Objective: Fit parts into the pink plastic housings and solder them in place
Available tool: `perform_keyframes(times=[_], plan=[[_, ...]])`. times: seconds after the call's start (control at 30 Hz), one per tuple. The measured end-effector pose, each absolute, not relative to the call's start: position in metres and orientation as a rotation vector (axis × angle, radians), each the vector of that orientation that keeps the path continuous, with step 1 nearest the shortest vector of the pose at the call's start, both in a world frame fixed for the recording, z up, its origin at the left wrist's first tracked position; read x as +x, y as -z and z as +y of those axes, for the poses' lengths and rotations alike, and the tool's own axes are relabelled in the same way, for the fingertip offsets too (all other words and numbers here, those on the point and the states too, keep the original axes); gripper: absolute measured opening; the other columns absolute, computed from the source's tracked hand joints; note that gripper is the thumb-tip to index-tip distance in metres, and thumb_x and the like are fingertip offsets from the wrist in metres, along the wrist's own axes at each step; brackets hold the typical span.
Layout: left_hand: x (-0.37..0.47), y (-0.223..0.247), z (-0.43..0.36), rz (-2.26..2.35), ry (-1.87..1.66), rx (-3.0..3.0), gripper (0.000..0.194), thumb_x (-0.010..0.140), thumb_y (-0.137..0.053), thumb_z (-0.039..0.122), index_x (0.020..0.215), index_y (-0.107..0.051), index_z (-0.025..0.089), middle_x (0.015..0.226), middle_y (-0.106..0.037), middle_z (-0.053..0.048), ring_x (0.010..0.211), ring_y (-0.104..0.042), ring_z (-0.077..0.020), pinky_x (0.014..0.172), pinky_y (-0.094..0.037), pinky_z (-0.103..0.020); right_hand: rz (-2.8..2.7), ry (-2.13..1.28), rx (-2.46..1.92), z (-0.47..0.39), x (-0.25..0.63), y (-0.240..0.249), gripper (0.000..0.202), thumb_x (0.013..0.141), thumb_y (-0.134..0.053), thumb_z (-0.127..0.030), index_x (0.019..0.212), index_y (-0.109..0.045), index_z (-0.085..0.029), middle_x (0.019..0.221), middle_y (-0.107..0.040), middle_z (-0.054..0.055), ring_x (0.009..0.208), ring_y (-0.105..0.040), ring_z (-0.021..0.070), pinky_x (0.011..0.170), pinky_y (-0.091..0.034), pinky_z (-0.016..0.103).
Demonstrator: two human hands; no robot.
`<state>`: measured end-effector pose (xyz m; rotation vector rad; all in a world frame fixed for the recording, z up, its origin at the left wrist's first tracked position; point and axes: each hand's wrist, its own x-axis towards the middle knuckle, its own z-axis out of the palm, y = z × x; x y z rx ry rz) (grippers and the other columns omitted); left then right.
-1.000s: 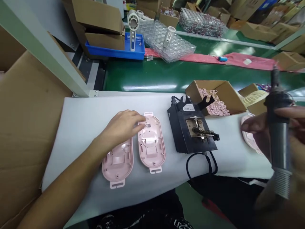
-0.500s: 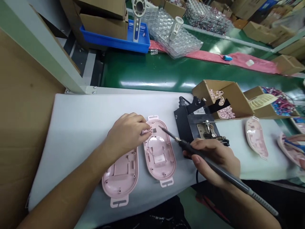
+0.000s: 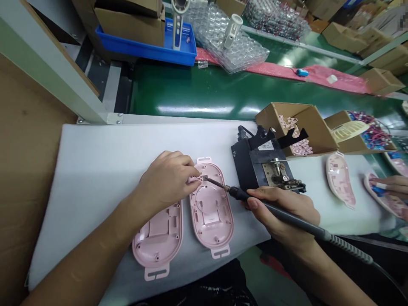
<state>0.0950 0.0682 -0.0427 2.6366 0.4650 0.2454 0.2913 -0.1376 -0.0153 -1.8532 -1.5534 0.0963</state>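
Observation:
My right hand [image 3: 287, 208] grips a soldering iron [image 3: 237, 193] like a pen, its dark tip pointing left. That tip meets a small grey square spot near the top of a pink plastic shell [image 3: 212, 233], which lies hollow side up. Right beside the tip, my left hand [image 3: 168, 176] pinches a small pink plastic piece [image 3: 200, 178] against the shell; the fingers hide most of it. Under my left wrist lies a second pink shell [image 3: 157, 246], its upper part covered by the hand.
A black soldering-iron stand [image 3: 247, 165] is right of the shells. Behind it, a cardboard box [image 3: 307, 125] holds small pink pieces, beside another box [image 3: 342, 146] with wires. Another pink shell [image 3: 339, 180] lies farther right, near a co-worker's hand [image 3: 395, 185]. A green conveyor [image 3: 191, 95] runs behind.
The soldering iron's tip has moved left and slightly down, from above the shell to the grey spot beside my left fingertips. My left hand keeps its pinch. The view has shifted slightly.

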Motion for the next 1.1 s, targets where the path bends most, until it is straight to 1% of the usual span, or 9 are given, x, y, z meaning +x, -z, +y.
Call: perform_keyframes(times=[0.2, 0.37, 0.77, 0.93, 1.1], plan=[[0.0952, 0.0427, 0.0674, 0.451, -0.263, 2.645, 0.016, 0.094, -0.067, 0.035, 0.097, -0.079, 0.025, 0.099, -0.075, 0.0, 0.094, -0.066, -0.0207, 0.087, -0.046, -0.043, -1.594, -0.126, -1.848, -0.1333, 0.2891, 0.0107, 0.008, 0.093, -0.071, -0.031, 0.091, -0.075, -0.024, 0.079, -0.078, 0.0, 0.062, -0.075, 0.0154, 0.058, -0.063, 0.024], [0.0946, 0.0422, 0.0668, 0.448, -0.257, 2.645, 0.016, 0.095, -0.067, 0.035, 0.099, -0.079, 0.025, 0.099, -0.075, 0.0, 0.095, -0.066, -0.0208, 0.088, -0.046, -0.043, -1.604, -0.144, -1.869, -0.1342, 0.2896, 0.0111, 0.006, 0.093, -0.071, -0.03, 0.093, -0.075, -0.025, 0.081, -0.079, 0.0, 0.065, -0.076, 0.0167, 0.061, -0.064, 0.025], [0.0954, 0.0433, 0.0676, 0.456, -0.26, 2.642, 0.016, 0.094, -0.068, 0.036, 0.098, -0.079, 0.024, 0.099, -0.075, 0.0, 0.094, -0.066, -0.0201, 0.087, -0.045, -0.041, -1.64, -0.138, -1.852, -0.131, 0.2875, 0.0061, 0.008, 0.093, -0.069, -0.028, 0.089, -0.073, -0.023, 0.079, -0.079, 0.002, 0.065, -0.076, 0.0167, 0.06, -0.063, 0.023], [0.0954, 0.0434, 0.0665, 0.456, -0.264, 2.642, 0.016, 0.095, -0.068, 0.036, 0.098, -0.079, 0.024, 0.098, -0.075, 0.0, 0.094, -0.066, -0.0199, 0.086, -0.045, -0.041, -1.638, -0.161, -1.837, -0.13, 0.2878, 0.0057, 0.007, 0.092, -0.068, -0.026, 0.089, -0.074, -0.024, 0.078, -0.079, 0.002, 0.061, -0.075, 0.0176, 0.056, -0.063, 0.026], [0.0957, 0.043, 0.0671, 0.457, -0.254, 2.648, 0.017, 0.096, -0.066, 0.037, 0.098, -0.078, 0.025, 0.099, -0.075, -0.001, 0.094, -0.066, -0.0203, 0.086, -0.046, -0.041, -1.657, -0.144, -1.841, -0.1308, 0.2886, 0.0066, 0.006, 0.092, -0.069, -0.026, 0.09, -0.073, -0.024, 0.079, -0.079, 0.002, 0.063, -0.075, 0.0181, 0.056, -0.063, 0.027]])
